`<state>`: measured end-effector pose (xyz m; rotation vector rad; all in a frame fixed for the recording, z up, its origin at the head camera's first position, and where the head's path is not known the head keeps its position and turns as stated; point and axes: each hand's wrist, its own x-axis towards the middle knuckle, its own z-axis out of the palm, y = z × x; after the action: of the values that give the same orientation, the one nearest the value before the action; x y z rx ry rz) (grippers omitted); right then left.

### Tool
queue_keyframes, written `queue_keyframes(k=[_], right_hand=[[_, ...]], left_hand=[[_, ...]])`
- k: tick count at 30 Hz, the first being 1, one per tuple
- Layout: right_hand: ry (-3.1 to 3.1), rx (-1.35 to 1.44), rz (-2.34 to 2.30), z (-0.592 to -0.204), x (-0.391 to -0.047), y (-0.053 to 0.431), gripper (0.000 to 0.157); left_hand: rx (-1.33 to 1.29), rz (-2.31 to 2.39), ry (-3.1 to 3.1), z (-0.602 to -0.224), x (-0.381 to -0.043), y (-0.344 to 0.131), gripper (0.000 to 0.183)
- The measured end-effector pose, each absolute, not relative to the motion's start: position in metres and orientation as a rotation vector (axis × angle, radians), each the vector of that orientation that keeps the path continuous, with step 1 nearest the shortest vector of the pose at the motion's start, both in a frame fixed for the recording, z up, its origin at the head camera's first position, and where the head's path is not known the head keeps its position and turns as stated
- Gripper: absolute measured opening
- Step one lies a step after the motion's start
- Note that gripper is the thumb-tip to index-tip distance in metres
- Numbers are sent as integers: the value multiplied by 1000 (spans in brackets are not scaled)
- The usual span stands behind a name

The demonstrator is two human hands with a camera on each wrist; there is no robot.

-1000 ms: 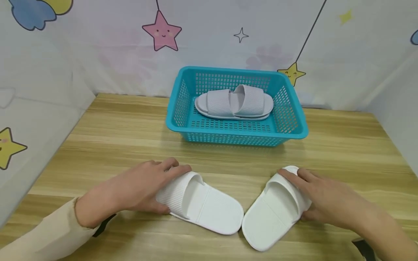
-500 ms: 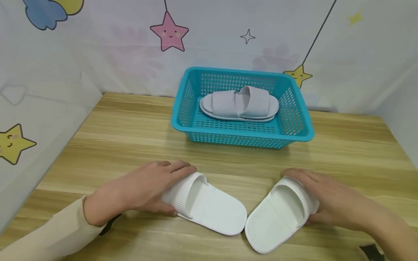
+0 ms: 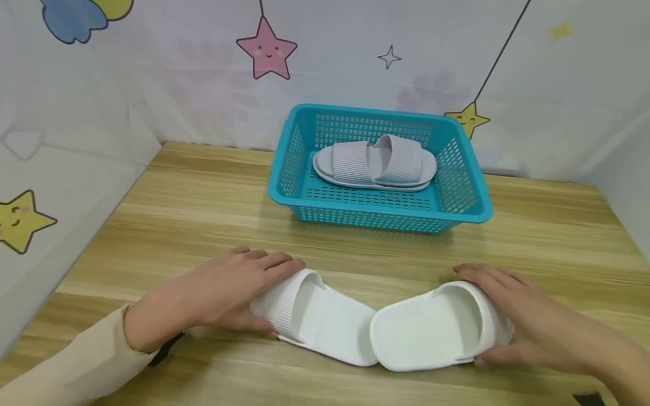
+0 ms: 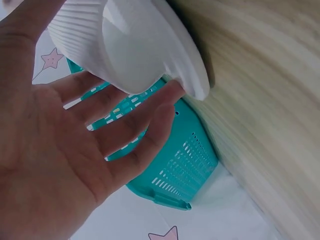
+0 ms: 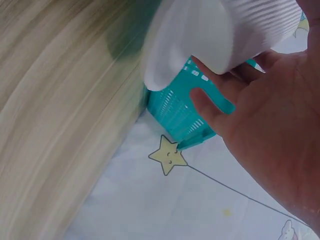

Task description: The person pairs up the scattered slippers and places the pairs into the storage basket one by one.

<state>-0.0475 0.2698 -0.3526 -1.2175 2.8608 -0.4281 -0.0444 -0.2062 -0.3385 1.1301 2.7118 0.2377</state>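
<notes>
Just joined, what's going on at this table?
A person is handling two white slippers, the left hand holding the left slipper and the right hand the right slipper, both around the strap end. Their heel ends overlap in the head view. Beyond them, a teal basket holds pale lilac slippers.

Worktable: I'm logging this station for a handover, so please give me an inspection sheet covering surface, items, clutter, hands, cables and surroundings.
Surface: wood-grain table.
Job's things: one white slipper and another white slipper, heel ends overlapping in the head view; beyond them, a blue basket holding pale slippers.
Clutter: nothing seen.
Hands: left hand and right hand each grip a white slipper at its strap end.
Cables: nothing seen.
Surroundings: white backdrop printed with stars.
</notes>
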Motion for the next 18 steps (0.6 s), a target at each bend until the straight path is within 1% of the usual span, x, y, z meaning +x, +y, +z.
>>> queue_keyframes(k=[5,11,14,18], right_hand=[[2901,-1207,-459,-344,-44,261,109],[2976,-1231,-501,-337,-42,251,111],[2993,-1211,-533,-333,-41,249,110],[2988,-1253,-590,-329,-40,246,109]], left_hand=[[1122,242,2769,-339,-40,-205,99],[1143,280,2856,-340,-40,-204,101],[1144,329,2883,-341,-40,-202,102],[1146,430,2902,-342,-39,-200,102]])
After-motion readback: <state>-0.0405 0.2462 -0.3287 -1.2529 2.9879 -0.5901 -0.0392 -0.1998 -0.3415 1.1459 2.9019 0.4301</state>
